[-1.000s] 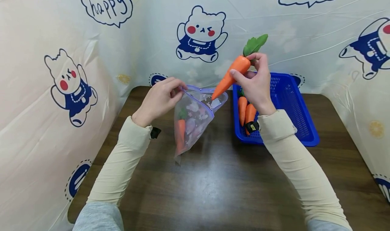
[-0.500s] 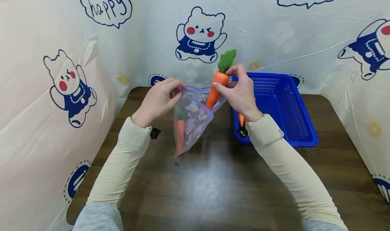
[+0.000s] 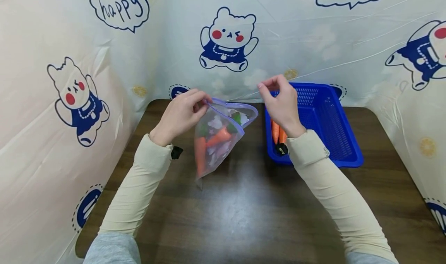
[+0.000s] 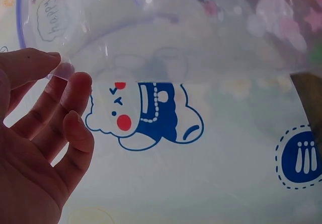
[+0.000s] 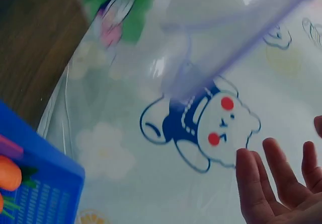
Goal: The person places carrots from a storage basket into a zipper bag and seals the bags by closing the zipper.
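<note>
Bottom corners of the head view: grey cuffs (image 3: 111, 248), then cream sleeves (image 3: 127, 202) running up to both wrists. Brown wood-look table (image 3: 278, 213) fills lower center, bright glare patch in it. Black device (image 3: 177, 152) at the left wrist, another (image 3: 281, 149) at the right.

Left hand (image 3: 182, 116), left of center: thumb and index pinch the lilac rim of a clear printed bag (image 3: 216, 161), other fingers loosely bent. Bag hangs center frame, mouth gaping toward upper right, tapering to a lower-left corner; can't tell if that corner touches the table.

Two carrots inside. One (image 3: 201, 155) stands near upright along the bag's left side. The second (image 3: 218, 137) lies slanted, tip at lower left by the first, green leaves (image 3: 236, 118) up near the mouth.

Right hand (image 3: 283, 107), right of center: holds nothing, fingers apart in the right wrist view. It's over the left edge of a blue basket (image 3: 324, 128), right of the bag and apart from it. More orange carrots (image 3: 275, 132) along the basket's left side, partly hidden by hand and wrist.

Behind everything, pale cloth (image 3: 296, 28) with bear print (image 3: 228, 43) top center and "happy" bubble (image 3: 119, 8) upper left.
</note>
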Tool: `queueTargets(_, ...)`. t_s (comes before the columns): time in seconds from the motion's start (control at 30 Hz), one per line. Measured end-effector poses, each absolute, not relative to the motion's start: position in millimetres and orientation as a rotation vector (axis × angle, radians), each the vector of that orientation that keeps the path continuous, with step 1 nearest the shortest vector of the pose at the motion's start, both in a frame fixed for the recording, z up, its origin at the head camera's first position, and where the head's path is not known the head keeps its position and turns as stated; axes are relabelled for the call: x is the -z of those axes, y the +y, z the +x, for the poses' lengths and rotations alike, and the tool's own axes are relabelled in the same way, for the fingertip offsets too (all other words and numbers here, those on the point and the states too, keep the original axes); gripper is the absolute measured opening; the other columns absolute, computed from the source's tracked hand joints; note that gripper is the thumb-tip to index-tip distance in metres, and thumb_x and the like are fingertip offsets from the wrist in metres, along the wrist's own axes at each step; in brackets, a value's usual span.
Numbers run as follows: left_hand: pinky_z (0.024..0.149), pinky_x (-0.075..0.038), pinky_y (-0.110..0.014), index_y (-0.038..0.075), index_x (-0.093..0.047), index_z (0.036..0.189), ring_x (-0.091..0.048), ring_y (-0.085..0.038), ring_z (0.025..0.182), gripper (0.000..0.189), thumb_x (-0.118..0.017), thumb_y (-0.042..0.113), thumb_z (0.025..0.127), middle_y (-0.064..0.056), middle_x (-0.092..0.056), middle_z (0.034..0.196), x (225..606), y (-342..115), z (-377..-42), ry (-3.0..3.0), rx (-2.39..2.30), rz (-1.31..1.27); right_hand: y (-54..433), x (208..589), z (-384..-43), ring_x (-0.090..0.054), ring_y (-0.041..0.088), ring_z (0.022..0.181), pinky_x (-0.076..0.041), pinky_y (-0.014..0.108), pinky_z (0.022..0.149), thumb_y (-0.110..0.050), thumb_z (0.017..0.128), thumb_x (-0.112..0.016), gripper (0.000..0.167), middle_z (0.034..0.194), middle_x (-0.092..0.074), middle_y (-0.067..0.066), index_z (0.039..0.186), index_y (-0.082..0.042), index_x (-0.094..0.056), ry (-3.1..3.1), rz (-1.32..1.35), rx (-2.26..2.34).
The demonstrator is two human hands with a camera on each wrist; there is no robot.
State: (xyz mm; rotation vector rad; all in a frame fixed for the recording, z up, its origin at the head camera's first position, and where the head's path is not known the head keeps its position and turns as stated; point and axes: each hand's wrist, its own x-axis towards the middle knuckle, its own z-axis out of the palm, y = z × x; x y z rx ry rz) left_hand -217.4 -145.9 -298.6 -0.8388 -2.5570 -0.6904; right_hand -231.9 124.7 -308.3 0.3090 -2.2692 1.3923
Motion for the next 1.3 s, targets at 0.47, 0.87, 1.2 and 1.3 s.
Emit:
queueTargets(0.47, 0.064, -0.047, -0.028, 0.006, -0.068, 0.097, -0.056, -0.015, 0.068, 0.011, -0.060, 0.003, 0.089, -0.005, -0.066, 0.091, 300, -147, -218, -2.506, 0.692, -0.838, 181, 322, -252, -0.054, 0.006, 0.077, -0.043, 0.021, 0.068, -0.027, 0.095, -0.055, 0.021, 0.097, -0.061, 0.006, 0.103, -0.008, -0.059, -2.364, 0.051, -1.321)
queueTargets(0.87, 0.066, -0.050, -0.029, 0.005, -0.067, 0.095, -0.058, -0.015, 0.069, 0.010, -0.060, 0.002, 0.090, -0.006, -0.065, 0.090, 300, -147, -220, -2.484, 0.742, -0.847, 210, 346, -266, -0.054, 0.021, 0.081, -0.046, 0.030, 0.068, -0.035, 0.097, -0.052, 0.038, 0.114, -0.055, 0.016, 0.119, -0.004, -0.051, -2.753, -0.035, -1.291)
queueTargets(1.2, 0.067, -0.051, -0.029, 0.006, -0.067, 0.096, -0.059, -0.016, 0.070, 0.009, -0.060, 0.004, 0.090, -0.006, -0.065, 0.090, 300, -150, -218, -2.487, 0.736, -0.827, 213, 363, -282, -0.051, 0.041, 0.114, -0.048, 0.050, 0.093, -0.037, 0.097, -0.053, 0.062, 0.137, -0.042, 0.029, 0.139, 0.004, -0.035, -3.241, 0.004, -1.284)
queueTargets(1.3, 0.067, -0.051, -0.029, 0.006, -0.067, 0.096, -0.058, -0.016, 0.070, 0.009, -0.060, 0.005, 0.090, -0.006, -0.065, 0.090, 300, -152, -218, -2.491, 0.737, -0.823, 213, 368, -285, -0.050, 0.041, 0.114, -0.046, 0.053, 0.095, -0.033, 0.096, -0.052, 0.061, 0.138, -0.041, 0.030, 0.140, 0.006, -0.034, -3.306, -0.010, -1.242)
